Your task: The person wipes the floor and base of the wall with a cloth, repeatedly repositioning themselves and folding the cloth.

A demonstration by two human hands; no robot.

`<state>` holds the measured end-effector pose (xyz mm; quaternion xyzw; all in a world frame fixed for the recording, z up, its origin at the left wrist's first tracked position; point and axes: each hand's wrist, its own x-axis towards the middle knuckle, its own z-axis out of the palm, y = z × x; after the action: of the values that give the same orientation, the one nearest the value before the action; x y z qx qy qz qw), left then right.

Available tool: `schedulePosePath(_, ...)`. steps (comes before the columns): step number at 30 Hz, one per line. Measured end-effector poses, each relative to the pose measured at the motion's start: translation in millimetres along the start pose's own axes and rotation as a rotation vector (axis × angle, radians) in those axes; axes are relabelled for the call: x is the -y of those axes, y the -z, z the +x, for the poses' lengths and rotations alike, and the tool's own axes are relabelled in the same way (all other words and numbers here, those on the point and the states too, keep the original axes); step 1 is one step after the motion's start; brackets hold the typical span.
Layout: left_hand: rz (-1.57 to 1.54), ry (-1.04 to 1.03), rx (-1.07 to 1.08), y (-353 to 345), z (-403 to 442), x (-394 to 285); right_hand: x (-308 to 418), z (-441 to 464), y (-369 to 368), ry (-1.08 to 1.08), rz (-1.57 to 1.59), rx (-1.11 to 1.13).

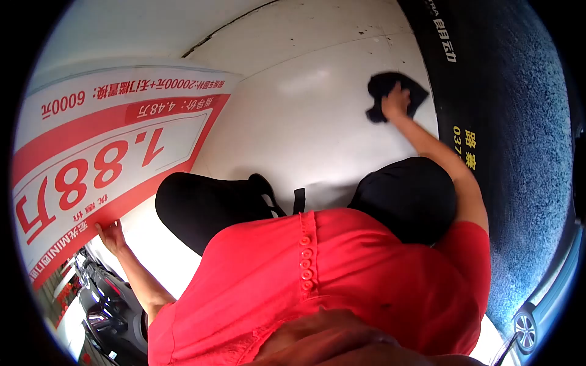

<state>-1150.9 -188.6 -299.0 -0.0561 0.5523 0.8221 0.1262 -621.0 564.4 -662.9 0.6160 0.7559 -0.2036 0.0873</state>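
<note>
My right hand (397, 102) is on a dark cloth (379, 88), pressing it against the pale floor (293, 116) near a dark mat's edge. The fingers are bent into the fabric, which spreads out on both sides of them. At the lower left, my left hand (110, 236) grips the edge of a large red-and-white price sign (131, 131) between thumb and fingers. The sign stands tilted, its big red digits upside down from here.
A blue speckled mat (525, 152) with a black lettered border (448, 91) runs along the right. Behind the sign is a dark vehicle (110, 305), and a car wheel (524, 329) shows at the lower right. My black-clad knees (406, 198) are bent over the floor.
</note>
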Motion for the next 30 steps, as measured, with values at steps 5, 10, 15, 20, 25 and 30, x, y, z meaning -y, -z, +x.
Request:
schedulePosePath(5, 0.276, -0.240, -0.623, -64, -14, 29, 29, 110, 41, 0.278, 0.404, -0.217)
schedulePosePath(10, 1.033, -0.750, -0.578, -187, -84, 96, -13, 18, 105, 0.243, 0.595, -0.446)
schedulePosePath(15, 1.578, -1.688, 0.266, -305, -83, 151, -120, -63, 40, -0.225, 0.464, -0.482)
schedulePosePath(20, 1.494, -1.516, 0.479, -378, -77, 179, -84, -21, 25, -0.584, 0.365, -0.208)
schedulePosePath(25, 1.654, -1.568, 0.510, -380, -61, 185, -21, 126, 36, -0.088, -0.101, 0.109)
schedulePosePath(30, 1.663, -1.564, 0.505, -415, -67, 198, 23, 126, 91, 0.181, 0.482, -0.334)
